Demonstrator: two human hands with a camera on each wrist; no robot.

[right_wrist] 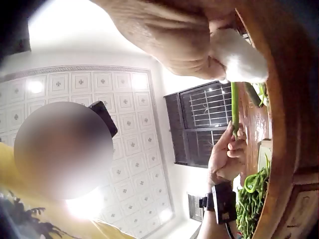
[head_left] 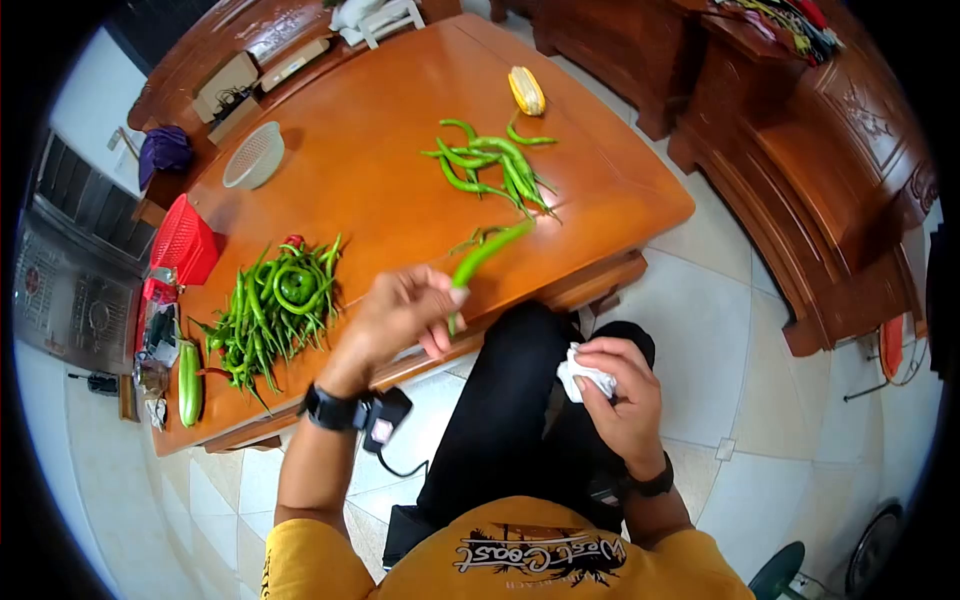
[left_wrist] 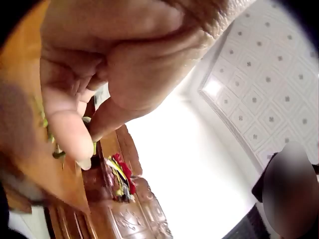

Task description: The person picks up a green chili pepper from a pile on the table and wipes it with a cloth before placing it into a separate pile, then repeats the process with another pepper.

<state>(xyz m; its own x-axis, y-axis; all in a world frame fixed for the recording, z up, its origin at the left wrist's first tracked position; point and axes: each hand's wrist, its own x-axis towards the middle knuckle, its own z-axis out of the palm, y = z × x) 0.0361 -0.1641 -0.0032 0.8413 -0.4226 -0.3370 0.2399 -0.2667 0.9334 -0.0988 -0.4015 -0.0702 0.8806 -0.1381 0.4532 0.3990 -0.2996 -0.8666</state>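
Two chilli heaps (head_left: 272,312) (one corn cob (head_left: 527,90))

Looks like a home, most likely a living or dining room. Heavy carved wooden seats (head_left: 860,150) at the far right, close by a polished wooden table (head_left: 360,190). Pale tiled floor (head_left: 720,340) below, patterned ceiling panels (right_wrist: 124,114) above, a barred window (right_wrist: 204,119) in the wall. Spread over the table, plain household cooking stuff: heaps of green chilies (head_left: 270,310), a corn cob (head_left: 527,90), a colander (head_left: 253,155), and a red basket (head_left: 185,243) at the left edge.
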